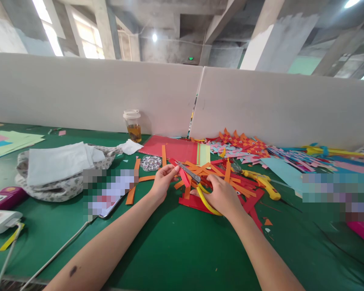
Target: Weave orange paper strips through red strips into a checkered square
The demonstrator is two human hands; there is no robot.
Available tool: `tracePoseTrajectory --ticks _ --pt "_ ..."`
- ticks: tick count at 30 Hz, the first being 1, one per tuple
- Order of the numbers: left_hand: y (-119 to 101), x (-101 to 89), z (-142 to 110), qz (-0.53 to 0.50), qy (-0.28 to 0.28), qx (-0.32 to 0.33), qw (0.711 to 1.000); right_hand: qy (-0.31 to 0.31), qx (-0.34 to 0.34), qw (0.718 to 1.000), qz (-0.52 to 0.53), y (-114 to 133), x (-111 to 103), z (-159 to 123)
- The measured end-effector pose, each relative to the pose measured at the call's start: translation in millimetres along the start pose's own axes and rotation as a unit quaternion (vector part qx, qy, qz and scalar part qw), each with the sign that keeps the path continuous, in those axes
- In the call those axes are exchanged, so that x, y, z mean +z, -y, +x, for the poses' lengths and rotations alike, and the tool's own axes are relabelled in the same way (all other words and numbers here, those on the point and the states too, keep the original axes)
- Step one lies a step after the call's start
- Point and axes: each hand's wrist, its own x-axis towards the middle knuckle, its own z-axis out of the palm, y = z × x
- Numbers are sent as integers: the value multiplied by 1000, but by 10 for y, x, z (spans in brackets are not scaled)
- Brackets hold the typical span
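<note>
My left hand [164, 180] pinches a red paper strip [184, 177] near its upper end. In my right hand [223, 194] is a pair of scissors [206, 199] with yellow handles, its metal blades pointing up and left. The blade tips lie against or just over the red strip; I cannot tell whether they cut into it. Beneath and beyond both hands spreads a loose heap of orange strips [241, 187] and red strips [256, 201]. A round pile of shiny googly eyes [151, 163] sits just beyond my left hand.
A yellow glue gun [265, 184] lies right of the heap. Woven red-orange paper pieces [245, 143] and pink-blue strips [291, 158] are behind it. Leftward are a phone [115, 194] on a cable, a patterned cloth bag [63, 188] and a lidded cup [134, 127]. A white partition [94, 93] borders the green table [170, 254].
</note>
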Motion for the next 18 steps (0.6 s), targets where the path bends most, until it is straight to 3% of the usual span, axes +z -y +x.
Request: tracePoseTrajectory --ticks 18 --pt "20 58 -48 26 68 -25 997 -8 11 1000 7 2 -15 6"
